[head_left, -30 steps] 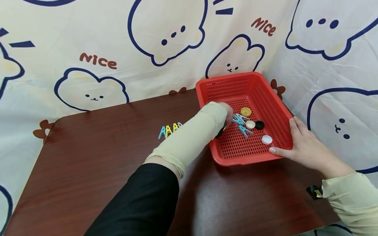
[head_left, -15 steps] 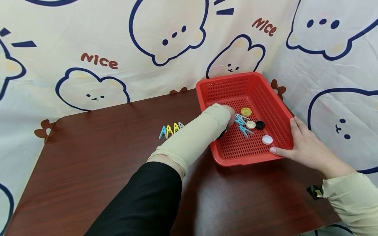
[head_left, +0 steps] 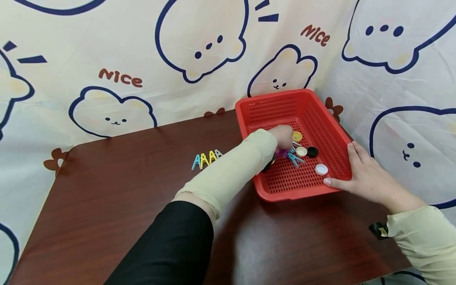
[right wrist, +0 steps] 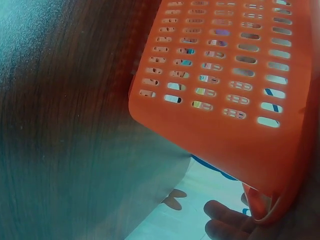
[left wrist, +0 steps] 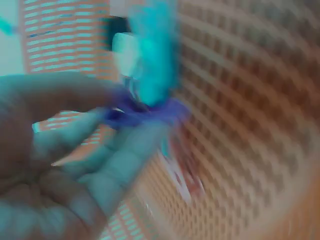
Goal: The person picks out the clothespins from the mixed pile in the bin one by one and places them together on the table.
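My left hand [head_left: 284,136] is inside the red basket [head_left: 281,194] and pinches a purple clothespin [left wrist: 145,114] between thumb and fingers; the left wrist view is blurred. Below that hand lie light-blue clothespins [head_left: 295,159] on the basket floor, partly hidden by it. Close by are a yellow cap [head_left: 297,137], a cream cap [head_left: 301,152], a black cap [head_left: 312,152] and a white cap [head_left: 321,170]. At the basket's near right corner my right hand [head_left: 372,178] grips the rim, and its fingers [right wrist: 225,220] show beside the rim in the right wrist view.
On the brown table [head_left: 135,206], left of the basket, several clothespins stand in a row, among them a blue clothespin [head_left: 196,162] and a yellow clothespin [head_left: 204,161]. A patterned cloth [head_left: 199,95] hangs behind and to the right.
My left hand has moved right and slightly up inside the basket, and a purple clothespin has come into sight in it. The right hand keeps its place on the rim.
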A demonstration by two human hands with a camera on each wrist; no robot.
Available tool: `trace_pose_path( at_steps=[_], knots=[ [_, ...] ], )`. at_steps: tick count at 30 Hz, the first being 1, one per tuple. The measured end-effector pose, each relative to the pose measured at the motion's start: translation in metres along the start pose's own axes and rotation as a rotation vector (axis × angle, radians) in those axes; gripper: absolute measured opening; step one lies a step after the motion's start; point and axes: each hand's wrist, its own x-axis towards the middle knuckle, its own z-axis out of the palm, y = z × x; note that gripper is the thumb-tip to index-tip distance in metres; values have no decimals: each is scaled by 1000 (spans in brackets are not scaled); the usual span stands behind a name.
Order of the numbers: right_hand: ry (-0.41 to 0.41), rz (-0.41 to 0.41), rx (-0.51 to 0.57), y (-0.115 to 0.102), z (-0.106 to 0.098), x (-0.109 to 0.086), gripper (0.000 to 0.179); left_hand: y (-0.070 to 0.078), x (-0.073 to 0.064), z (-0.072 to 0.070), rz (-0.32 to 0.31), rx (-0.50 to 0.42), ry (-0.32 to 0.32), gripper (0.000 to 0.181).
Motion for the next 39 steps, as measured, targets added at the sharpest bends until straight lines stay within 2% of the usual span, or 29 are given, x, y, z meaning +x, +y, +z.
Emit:
trace_pose_path(
  at_steps=[1, 2, 4, 6, 11, 15, 19, 24, 27, 33, 36, 39],
  knots=[
    [-4, -2, -3, 0, -1, 1, 135, -1, -1, -4, 65, -104, 23, 18],
    [-7, -3, -5, -1, -1, 1, 135, -2, -4, -7, 101, -254, 52, 19],
    [-10, -2, -7, -2, -3, 2, 135, -3, -9, -14, 133, -537, 83, 16],
    [-14, 2, -7, -2, -3, 2, 136, -6, -13, -19, 138, -753, 95, 8],
    [-15, 1, -14, -1, -3, 0, 136, -15, -21, -28, 110, -1107, 101, 18],
    [-11, -2, -11, -1, -2, 0, 136, -25, -27, -36, 118, -1342, 147, 19],
    [-11, -3, -7, -1, -2, 0, 136, -34, -33, -43, 156, -1480, 186, 15],
    [-5, 2, -11, -2, -3, -1, 135, -46, -42, -49, 215, -1581, 213, 16],
    [0, -9, -10, -3, -3, -1, 135, -54, -48, -51, 243, -1612, 240, 16],
    [-8, -17, -12, -5, 0, -1, 134, -69, -58, -55, 260, -1610, 265, 38],
    [-5, -12, -16, -5, 1, -2, 134, -77, -65, -58, 252, -1604, 278, 32],
    [-1, -11, -17, -5, 1, -3, 133, -87, -72, -62, 253, -1620, 294, 17]
  ],
)
